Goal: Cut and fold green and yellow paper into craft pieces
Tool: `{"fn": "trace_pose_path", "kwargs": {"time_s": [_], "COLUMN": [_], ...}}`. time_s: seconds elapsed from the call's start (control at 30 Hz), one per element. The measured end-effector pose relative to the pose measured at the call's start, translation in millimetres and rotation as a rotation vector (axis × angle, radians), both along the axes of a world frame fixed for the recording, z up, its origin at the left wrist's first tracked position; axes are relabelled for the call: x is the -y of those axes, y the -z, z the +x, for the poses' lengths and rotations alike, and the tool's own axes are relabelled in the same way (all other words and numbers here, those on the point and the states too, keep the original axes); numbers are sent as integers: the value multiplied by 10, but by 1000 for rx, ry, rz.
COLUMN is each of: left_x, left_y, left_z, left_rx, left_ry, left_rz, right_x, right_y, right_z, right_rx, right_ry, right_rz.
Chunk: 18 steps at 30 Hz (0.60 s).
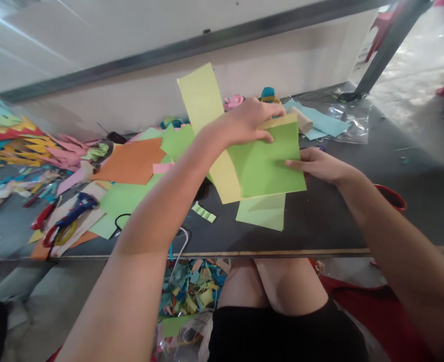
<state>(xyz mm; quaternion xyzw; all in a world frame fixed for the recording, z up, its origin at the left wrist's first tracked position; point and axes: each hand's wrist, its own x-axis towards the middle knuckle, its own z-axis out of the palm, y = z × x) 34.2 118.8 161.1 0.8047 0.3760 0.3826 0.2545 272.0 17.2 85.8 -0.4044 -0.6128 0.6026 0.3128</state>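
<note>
A green sheet of paper [269, 161] is raised over the dark table, tilted towards me. My left hand [250, 120] grips it near the top edge, thumb on the front and fingers over the edge. At its right edge, my right hand [320, 164] pinches the sheet with the thumb in front and the other fingers behind. A long pale yellow paper strip [227, 178] slants behind the green sheet and my left wrist; whether my left hand holds it too I cannot tell. Below lies a pale green creased paper [261, 213], partly covered.
Orange paper [133, 161] and green sheets lie left of my arm, with a blue glue gun [79, 206] and scissors [50, 236] farther left. A cardboard tube [303, 120] and light blue paper [325, 120] lie at the back right. Paper scraps [195, 286] fill the space below the table edge.
</note>
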Motion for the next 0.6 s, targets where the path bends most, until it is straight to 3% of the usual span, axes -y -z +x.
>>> {"fn": "trace_pose_path", "kwargs": {"time_s": [0.07, 0.13, 0.2, 0.27, 0.37, 0.43, 0.5, 0.6], "left_x": [215, 490, 765, 991, 1160, 1152, 1078, 938], "left_y": [-57, 10, 247, 624, 1222, 1491, 1616, 1614], "left_z": [78, 54, -29, -109, -132, -81, -9, 53], "left_rx": [-126, -106, 138, 404, 627, 713, 729, 681], "left_ry": [74, 12, -275, -551, -696, -609, -417, -268], "left_rz": [165, 394, 538, 559, 163, -213, -430, -413], "right_x": [-15, -63, -126, -176, -184, -138, -58, 93], "right_y": [59, 156, 266, 375, 531, 629, 716, 804], "right_z": [-108, -193, -256, -319, -432, -514, -594, -708], "right_rx": [-59, -165, -250, -298, -300, -244, -181, -176], "right_ry": [88, 219, 352, 473, 633, 703, 728, 697], "right_rz": [99, 188, 264, 327, 405, 435, 447, 386]}}
